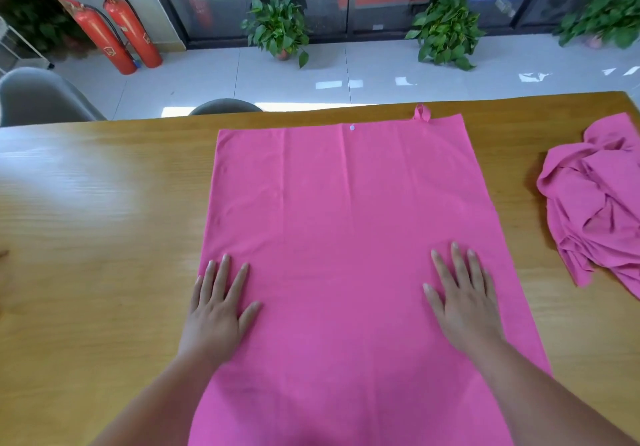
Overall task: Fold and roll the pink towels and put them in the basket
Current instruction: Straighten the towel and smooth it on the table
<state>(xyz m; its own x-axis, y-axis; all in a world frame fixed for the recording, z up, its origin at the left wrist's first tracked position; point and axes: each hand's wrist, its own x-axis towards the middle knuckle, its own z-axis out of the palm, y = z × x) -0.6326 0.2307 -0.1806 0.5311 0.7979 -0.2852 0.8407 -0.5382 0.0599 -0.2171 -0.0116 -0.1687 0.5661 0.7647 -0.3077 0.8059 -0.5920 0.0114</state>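
Pink towel (346, 223) spread flat on wooden table (104, 237), centre of view. Near end running out of view toward body; far end w/ small loop (422, 114) and a white snap (352, 128). Left hand (218, 310) lying palm down at towel's left edge, fingers straight and spread, gripping nothing. Right hand (464, 303) same way near right edge, flat on the cloth, nothing held.

Handling, as judgement only: thin, light, very soft fabric, prob. microfibre. No stiffness, so will sag and crease if lifted by one point. Maybe a bit slippery on smooth wood, so could slide when pushed. Not fragile. Best taken by two corners, or pinched at both long edges at same height, then folded over. For rolling, flat palms on the fold.

Count: 1 towel laid flat. 1 crumpled pink heap (595, 210) at right of table, well apart; cannot tell if one towel or more. 2 hands. Basket: 0 in view. Behind table: 2 fire extinguishers (117, 36), 3 potted plants (277, 22) by the glass, 2 chairs (38, 99).
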